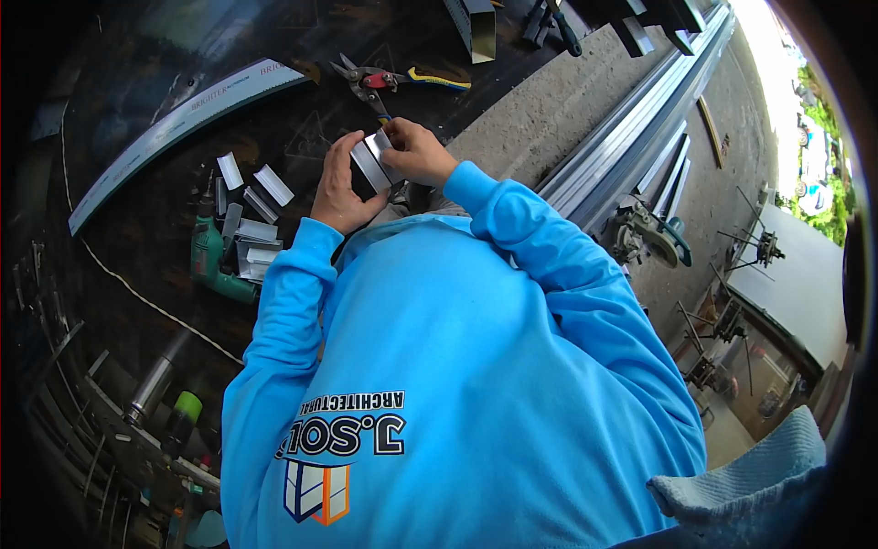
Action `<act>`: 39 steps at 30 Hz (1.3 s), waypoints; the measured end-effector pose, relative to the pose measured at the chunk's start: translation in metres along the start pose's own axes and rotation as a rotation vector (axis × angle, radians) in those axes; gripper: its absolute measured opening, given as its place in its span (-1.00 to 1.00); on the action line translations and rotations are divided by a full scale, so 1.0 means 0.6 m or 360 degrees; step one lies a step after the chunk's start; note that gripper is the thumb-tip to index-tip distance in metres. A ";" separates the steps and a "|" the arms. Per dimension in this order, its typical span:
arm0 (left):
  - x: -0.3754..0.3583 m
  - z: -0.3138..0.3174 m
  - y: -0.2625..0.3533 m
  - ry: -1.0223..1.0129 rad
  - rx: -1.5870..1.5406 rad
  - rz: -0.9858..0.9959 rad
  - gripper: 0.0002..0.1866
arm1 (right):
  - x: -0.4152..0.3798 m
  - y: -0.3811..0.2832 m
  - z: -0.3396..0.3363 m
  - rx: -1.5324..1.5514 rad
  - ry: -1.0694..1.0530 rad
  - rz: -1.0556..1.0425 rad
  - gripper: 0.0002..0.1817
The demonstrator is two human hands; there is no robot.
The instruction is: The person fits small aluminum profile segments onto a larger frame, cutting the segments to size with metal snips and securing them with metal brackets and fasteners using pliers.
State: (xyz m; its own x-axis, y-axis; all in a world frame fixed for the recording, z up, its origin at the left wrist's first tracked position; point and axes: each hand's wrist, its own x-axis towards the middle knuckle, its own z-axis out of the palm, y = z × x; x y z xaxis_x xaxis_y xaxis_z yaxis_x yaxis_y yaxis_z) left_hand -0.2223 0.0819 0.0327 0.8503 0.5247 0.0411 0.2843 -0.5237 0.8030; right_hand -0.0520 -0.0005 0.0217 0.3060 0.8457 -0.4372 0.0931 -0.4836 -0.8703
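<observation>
A short piece of silver aluminium channel [370, 167] sits between my two hands, close to my body at the edge of the dark table. My left hand [344, 188] wraps its left side, fingers along the far end. On the right side, my right hand [416, 154] grips it with the thumb on its bright face. Just beyond my fingers lie tin snips [375, 80] with red and yellow-blue handles, jaws apart. Several cut aluminium pieces [260, 234] lie loose to the left, beside a green power drill [212, 247].
A long aluminium strip [183, 133] with printed film crosses the table at far left. Long metal profiles [631, 114] rest along the right side, near a circular-type power tool [651, 233] on the floor. A white cord [155, 306] runs across the left. A flask [155, 384] stands lower left.
</observation>
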 end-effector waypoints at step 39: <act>0.398 0.251 0.210 -0.0017 0.0133 0.0258 -0.10 | 0.034 0.075 -0.446 0.0966 -0.0073 0.0191 -0.69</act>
State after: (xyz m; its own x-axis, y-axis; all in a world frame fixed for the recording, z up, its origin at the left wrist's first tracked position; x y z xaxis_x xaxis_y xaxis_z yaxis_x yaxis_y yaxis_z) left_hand 0.0831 0.0402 0.0540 0.8926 0.4218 0.1591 0.1786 -0.6549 0.7343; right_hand 0.2123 -0.0651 0.0345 0.2386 0.8088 -0.5375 -0.4990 -0.3727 -0.7824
